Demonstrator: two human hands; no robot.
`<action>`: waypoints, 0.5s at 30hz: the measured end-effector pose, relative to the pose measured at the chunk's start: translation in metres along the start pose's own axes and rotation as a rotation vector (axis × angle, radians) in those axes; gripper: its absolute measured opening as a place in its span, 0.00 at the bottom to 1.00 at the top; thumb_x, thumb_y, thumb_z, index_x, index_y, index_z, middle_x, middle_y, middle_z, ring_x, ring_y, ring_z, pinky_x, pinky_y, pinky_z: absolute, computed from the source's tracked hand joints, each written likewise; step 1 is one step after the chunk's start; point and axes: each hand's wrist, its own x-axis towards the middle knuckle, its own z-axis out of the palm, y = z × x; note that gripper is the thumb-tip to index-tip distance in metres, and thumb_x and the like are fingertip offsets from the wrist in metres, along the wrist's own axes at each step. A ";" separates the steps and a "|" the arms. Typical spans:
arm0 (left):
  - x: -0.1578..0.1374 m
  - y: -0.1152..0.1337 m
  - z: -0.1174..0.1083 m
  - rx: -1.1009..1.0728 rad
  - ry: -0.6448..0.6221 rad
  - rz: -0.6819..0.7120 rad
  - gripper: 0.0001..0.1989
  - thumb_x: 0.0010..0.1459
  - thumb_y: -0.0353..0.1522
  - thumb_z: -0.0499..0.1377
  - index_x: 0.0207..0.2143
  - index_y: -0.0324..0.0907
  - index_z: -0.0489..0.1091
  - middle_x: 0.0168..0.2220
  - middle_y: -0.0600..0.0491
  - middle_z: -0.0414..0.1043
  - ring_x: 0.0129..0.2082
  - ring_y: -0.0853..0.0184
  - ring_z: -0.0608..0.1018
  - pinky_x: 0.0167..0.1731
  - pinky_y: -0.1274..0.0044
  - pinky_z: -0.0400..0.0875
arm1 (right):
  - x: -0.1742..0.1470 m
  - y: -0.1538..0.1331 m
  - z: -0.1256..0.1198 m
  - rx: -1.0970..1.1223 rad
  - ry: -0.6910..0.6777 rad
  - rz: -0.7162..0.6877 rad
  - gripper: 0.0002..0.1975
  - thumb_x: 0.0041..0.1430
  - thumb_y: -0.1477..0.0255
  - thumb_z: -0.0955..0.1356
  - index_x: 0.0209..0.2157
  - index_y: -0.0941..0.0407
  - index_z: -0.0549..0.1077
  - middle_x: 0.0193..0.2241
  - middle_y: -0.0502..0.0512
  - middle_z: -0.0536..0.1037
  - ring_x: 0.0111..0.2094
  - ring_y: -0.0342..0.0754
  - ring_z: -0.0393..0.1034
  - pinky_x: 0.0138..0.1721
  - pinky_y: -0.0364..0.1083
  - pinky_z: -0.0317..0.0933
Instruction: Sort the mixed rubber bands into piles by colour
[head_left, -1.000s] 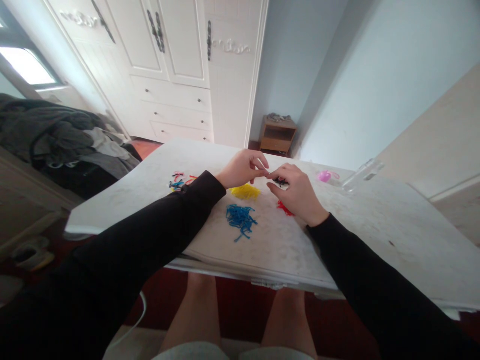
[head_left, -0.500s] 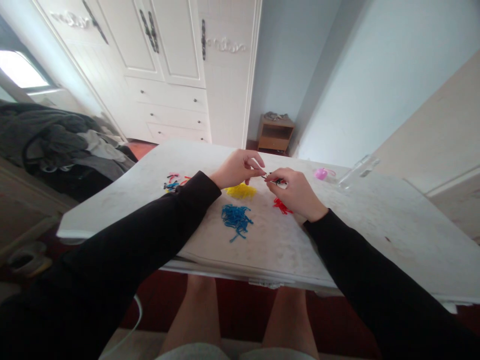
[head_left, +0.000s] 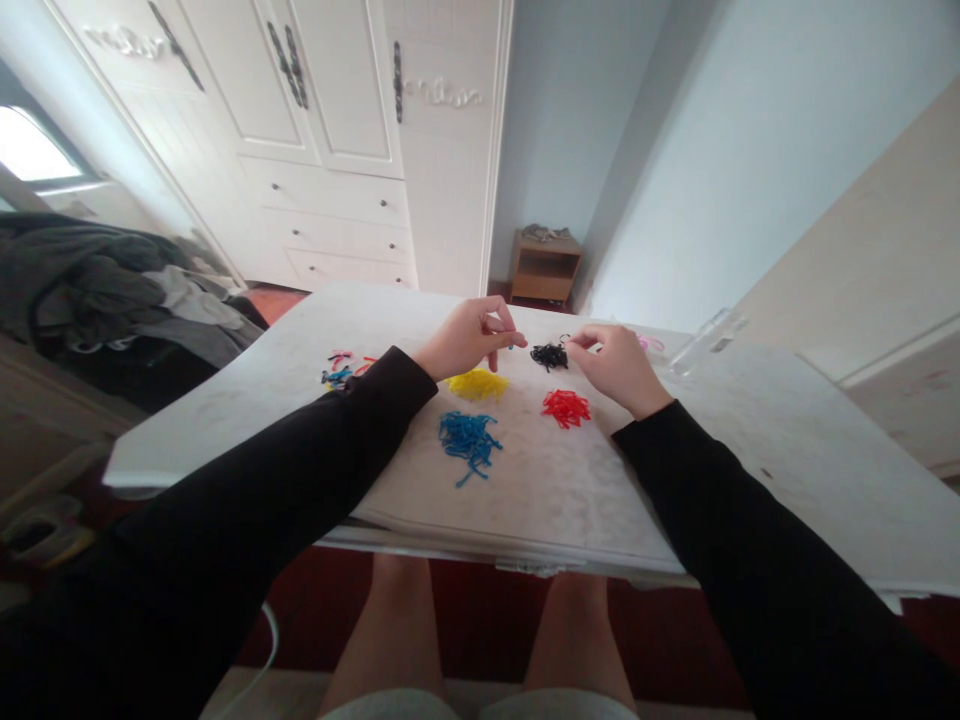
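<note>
My left hand (head_left: 474,337) is above the yellow rubber bands (head_left: 478,384), thumb and forefinger pinched, with a tiny bluish rubber band (head_left: 511,347) showing under the fingertips. At the right edge of a pile of black rubber bands (head_left: 549,355), my right hand (head_left: 613,362) pinches a small black rubber band (head_left: 565,338), a thin loop at its fingertips. Red rubber bands (head_left: 567,408) lie below and left of that hand. Nearer me is a loose heap of blue rubber bands (head_left: 469,443). Mixed-colour bands (head_left: 337,377) sit left of my left hand, partly behind the sleeve.
All the piles rest on a white table (head_left: 570,505). A clear plastic container (head_left: 709,340) lies at the far right, near a pink item (head_left: 651,344) partly hidden by my right hand. Beyond the table stand a white wardrobe (head_left: 337,180) and a small wooden cabinet (head_left: 545,270).
My hands have moved apart, the right one shifting rightward with a black rubber band. The black pile and more of the red pile are now uncovered. The camera view has shifted slightly.
</note>
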 end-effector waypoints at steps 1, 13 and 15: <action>0.000 0.000 0.000 0.005 -0.002 0.000 0.19 0.57 0.37 0.72 0.30 0.41 0.63 0.28 0.51 0.81 0.16 0.73 0.76 0.15 0.82 0.70 | 0.000 -0.001 0.001 0.000 -0.010 0.000 0.08 0.56 0.73 0.69 0.28 0.56 0.82 0.32 0.58 0.86 0.36 0.55 0.79 0.39 0.51 0.66; -0.001 0.007 -0.001 0.137 0.049 0.035 0.15 0.56 0.34 0.72 0.27 0.39 0.69 0.26 0.55 0.73 0.17 0.77 0.74 0.15 0.84 0.65 | 0.001 0.002 0.006 0.037 0.017 -0.095 0.07 0.55 0.72 0.68 0.28 0.55 0.80 0.33 0.58 0.84 0.36 0.53 0.76 0.38 0.50 0.67; -0.001 0.005 0.000 0.129 0.034 0.039 0.14 0.54 0.33 0.73 0.27 0.39 0.70 0.26 0.55 0.73 0.17 0.78 0.73 0.14 0.84 0.65 | 0.001 0.000 0.006 0.061 0.035 -0.116 0.07 0.55 0.72 0.68 0.28 0.55 0.80 0.32 0.58 0.84 0.35 0.53 0.76 0.39 0.51 0.67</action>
